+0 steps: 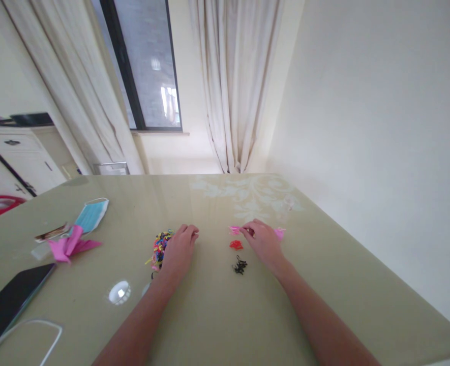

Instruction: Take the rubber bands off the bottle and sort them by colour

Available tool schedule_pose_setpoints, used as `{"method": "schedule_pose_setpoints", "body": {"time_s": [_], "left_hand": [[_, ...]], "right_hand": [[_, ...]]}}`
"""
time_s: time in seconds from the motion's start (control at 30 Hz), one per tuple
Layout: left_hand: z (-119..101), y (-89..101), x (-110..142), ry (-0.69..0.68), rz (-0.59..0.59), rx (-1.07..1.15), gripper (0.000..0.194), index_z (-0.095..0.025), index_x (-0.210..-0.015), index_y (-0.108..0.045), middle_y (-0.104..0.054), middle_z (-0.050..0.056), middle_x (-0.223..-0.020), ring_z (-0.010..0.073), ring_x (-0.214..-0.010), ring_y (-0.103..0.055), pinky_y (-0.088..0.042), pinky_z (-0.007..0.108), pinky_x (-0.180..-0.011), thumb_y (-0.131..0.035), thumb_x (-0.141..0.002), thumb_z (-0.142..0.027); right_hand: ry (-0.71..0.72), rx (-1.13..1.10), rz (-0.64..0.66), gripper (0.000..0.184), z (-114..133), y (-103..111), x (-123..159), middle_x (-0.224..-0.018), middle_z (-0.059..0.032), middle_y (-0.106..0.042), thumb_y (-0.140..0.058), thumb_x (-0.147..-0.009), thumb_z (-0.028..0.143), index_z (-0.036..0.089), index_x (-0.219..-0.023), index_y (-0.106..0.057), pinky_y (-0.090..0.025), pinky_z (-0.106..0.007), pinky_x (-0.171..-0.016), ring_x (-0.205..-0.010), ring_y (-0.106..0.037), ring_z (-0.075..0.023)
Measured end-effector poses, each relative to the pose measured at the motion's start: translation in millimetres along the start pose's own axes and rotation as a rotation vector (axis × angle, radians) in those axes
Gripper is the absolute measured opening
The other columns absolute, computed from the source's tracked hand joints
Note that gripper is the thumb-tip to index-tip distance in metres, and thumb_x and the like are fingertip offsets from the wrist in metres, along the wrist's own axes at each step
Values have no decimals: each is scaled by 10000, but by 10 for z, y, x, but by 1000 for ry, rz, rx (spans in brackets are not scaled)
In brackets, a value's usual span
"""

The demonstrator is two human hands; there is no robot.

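A mixed pile of small, colourful elastic bands (pixel 160 248) lies on the table, partly covered by my left hand (pixel 181 246). That hand is closed, thumb and fingers together at its right side; whatever they hold is too small to name. Farther right, my right hand (pixel 263 239) pinches at the edge of a little pink pile (pixel 234 230); what sits between the fingertips cannot be made out. Below that pile are a red pile (pixel 236 245) and a black pile (pixel 240 265) of similar bands. Lighter pink pieces (pixel 280 233) show just beyond my right hand.
On the left lie a blue face mask (pixel 92 215), a folded pink paper shape (pixel 72 246), a dark tablet-like device (pixel 15 292) and a white cable (pixel 37 321). A shiny round reflection (pixel 120 293) shows on the glossy table (pixel 217 315). A wall (pixel 381 127) borders the right side.
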State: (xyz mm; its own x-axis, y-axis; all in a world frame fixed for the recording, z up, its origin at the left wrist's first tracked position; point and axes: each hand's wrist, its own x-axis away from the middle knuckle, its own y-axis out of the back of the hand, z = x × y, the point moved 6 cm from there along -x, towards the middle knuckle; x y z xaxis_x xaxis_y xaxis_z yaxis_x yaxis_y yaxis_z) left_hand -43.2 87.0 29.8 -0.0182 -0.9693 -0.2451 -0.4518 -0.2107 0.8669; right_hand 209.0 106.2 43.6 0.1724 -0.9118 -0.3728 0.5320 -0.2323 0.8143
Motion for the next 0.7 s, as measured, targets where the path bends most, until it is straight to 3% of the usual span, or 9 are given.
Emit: {"method": "schedule_pose_setpoints", "body": {"time_s": [0.13, 0.3, 0.4, 0.53, 0.7], "left_hand": [[14, -20, -7, -23, -36, 81, 215, -215, -1006, -691, -724, 81, -1084, 235, -993, -694, -512, 337, -876, -484, -970, -169], [62, -35, -30, -24, -83, 277, 193, -210, -938, -707, -747, 84, -1023, 239, -961, -713, -545, 372, -893, -533, -883, -145], [85, -66, -57, 24, -52, 526, 153, -198, -935, -716, -774, 84, -988, 238, -905, -739, -571, 400, -901, -613, -822, -192], [-2, -82, -56, 46, 4, 772, 197, -205, -935, -731, -799, 72, -951, 240, -866, -751, -595, 400, -863, -718, -772, -314], [-251, -62, 39, -35, 61, 859, 266, -202, -991, -740, -795, 65, -927, 223, -870, -744, -596, 360, -845, -764, -796, -382]], "right_hand": [[17, 178, 81, 258, 30, -193, -21, -892, -81, -708, -584, -1020, 293, 193, -866, -766, -374, -304, -639, -788, -648, -208], [-7, 235, 85, 251, 45, -203, -41, -914, -88, -716, -581, -1026, 279, 199, -895, -779, -389, -303, -665, -825, -661, -218], [-6, 91, 33, 252, 61, -124, -17, -910, -81, -715, -572, -1025, 292, 195, -935, -787, -409, -305, -691, -810, -651, -207], [34, -275, -7, 255, 195, -68, 47, -806, -50, -695, -618, -995, 373, 198, -936, -795, -424, -297, -680, -710, -597, -175], [23, -535, 93, 235, 409, -167, 121, -719, -17, -659, -689, -933, 410, 204, -909, -799, -402, -274, -623, -653, -548, -155]]}}
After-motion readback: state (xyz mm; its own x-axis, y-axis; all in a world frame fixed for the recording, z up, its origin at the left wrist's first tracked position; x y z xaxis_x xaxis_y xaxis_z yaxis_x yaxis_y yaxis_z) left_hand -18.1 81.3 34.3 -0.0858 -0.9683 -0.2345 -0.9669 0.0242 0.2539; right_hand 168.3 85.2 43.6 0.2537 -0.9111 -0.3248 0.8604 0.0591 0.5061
